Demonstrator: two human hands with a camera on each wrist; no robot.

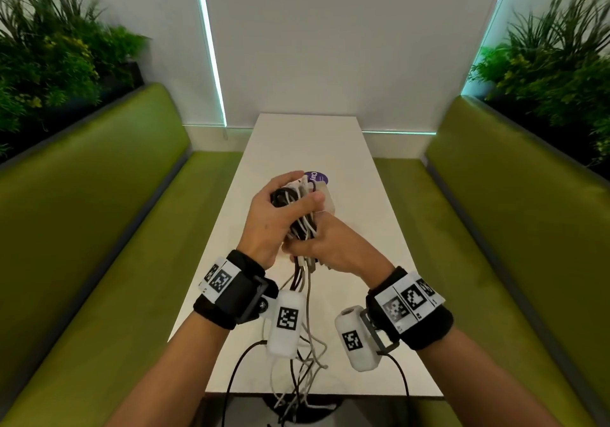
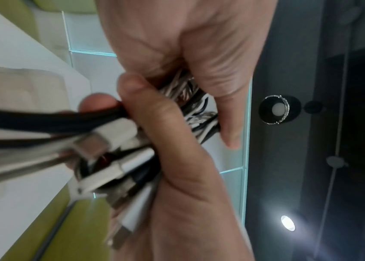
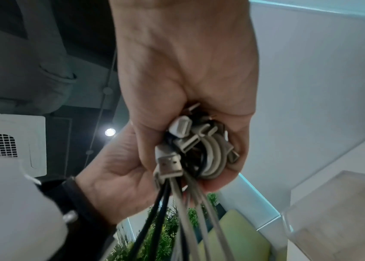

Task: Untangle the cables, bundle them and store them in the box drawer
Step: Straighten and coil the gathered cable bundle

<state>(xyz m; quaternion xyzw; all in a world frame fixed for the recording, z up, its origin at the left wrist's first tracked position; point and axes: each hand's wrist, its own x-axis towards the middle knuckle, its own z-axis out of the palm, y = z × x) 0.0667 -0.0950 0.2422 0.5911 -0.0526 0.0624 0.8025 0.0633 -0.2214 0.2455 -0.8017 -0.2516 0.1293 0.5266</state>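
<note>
2 hands grip 1 bundle of cables (image 1: pixel 302 225): left hand (image 1: pixel 274 218) curled round its top, right hand (image 1: pixel 333 245) clenching the plug ends just below.

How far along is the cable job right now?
Partly done: both hands hold the cables as one gathered bunch above the table. The left hand grips its upper coils; the right hand grips it lower, by the connector ends. Still in hand: loose tails hang toward the table edge, not yet wound in. Left: finishing the bundle and storing it in the clear box behind the hands.
</note>
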